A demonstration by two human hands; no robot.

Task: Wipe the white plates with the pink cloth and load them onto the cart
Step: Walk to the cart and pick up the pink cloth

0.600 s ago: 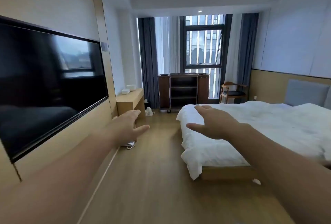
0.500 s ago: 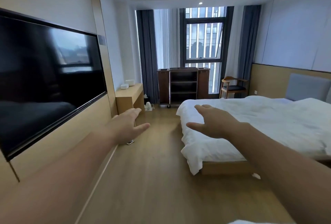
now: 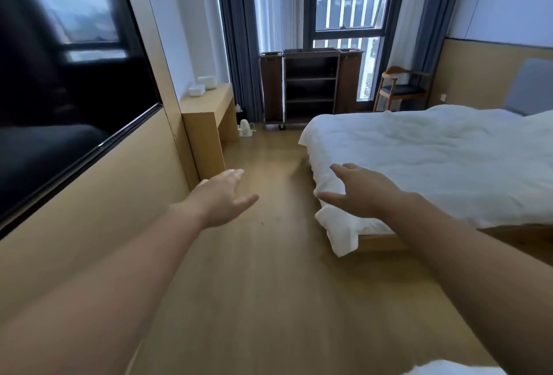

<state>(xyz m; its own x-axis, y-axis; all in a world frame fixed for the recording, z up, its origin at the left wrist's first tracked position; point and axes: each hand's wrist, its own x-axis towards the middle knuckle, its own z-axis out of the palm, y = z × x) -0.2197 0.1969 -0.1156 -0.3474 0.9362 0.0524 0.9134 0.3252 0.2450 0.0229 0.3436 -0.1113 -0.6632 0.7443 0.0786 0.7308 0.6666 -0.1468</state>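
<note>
A dark brown cart (image 3: 311, 87) with open shelves stands far ahead under the window. Two white dishes (image 3: 203, 85) sit on the wooden desk (image 3: 209, 111) at the left wall; their shape is hard to tell at this distance. No pink cloth is in view. My left hand (image 3: 223, 198) and my right hand (image 3: 357, 190) are stretched out in front of me over the floor, fingers straight and spread, holding nothing. Both hands are far from the cart and the desk.
A bed with white linen (image 3: 434, 159) fills the right side, its corner beside my right hand. A large TV (image 3: 68, 75) hangs on the left wall. A white kettle (image 3: 245, 127) sits on the floor by the desk. A wooden chair (image 3: 401, 90) stands near the window.
The view has tilted down and come closer to the desk and the cart. Both hands stay outstretched and empty.
</note>
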